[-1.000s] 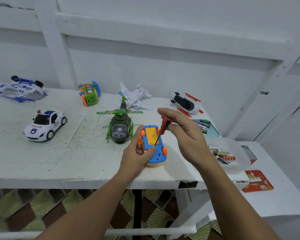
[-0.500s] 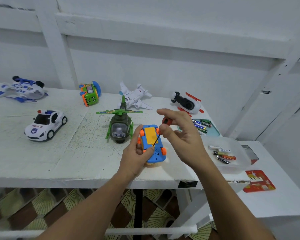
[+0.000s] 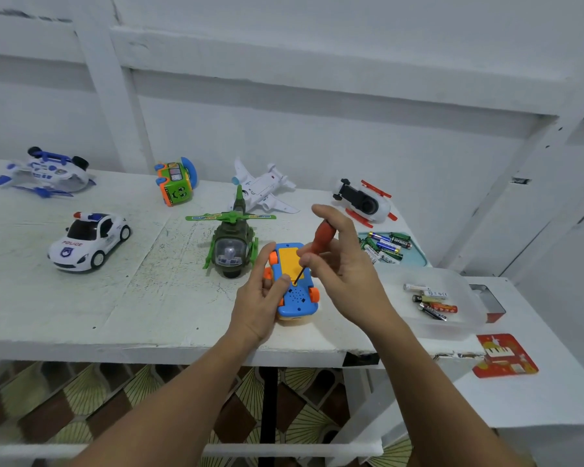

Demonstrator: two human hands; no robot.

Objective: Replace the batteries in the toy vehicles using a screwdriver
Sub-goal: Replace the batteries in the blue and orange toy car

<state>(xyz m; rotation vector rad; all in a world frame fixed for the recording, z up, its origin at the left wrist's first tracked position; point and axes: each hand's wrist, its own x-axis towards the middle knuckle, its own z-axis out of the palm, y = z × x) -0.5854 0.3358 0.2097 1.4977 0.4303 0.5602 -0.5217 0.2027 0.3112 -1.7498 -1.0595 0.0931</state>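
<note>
Pinching the red screwdriver (image 3: 321,234), the right hand (image 3: 346,267) seats its tip on the cover screw of the upturned blue car (image 3: 299,299). The left hand (image 3: 258,298) grips that car on the worktop (image 3: 132,298). The next move probably needs steady downward pressure while turning.

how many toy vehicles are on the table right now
7: blue-white helicopter far left, police car front left, green bus and white airplane at the back, green helicopter centre, blue car in the left hand, red-white toy back right. None seems hidden.
</note>
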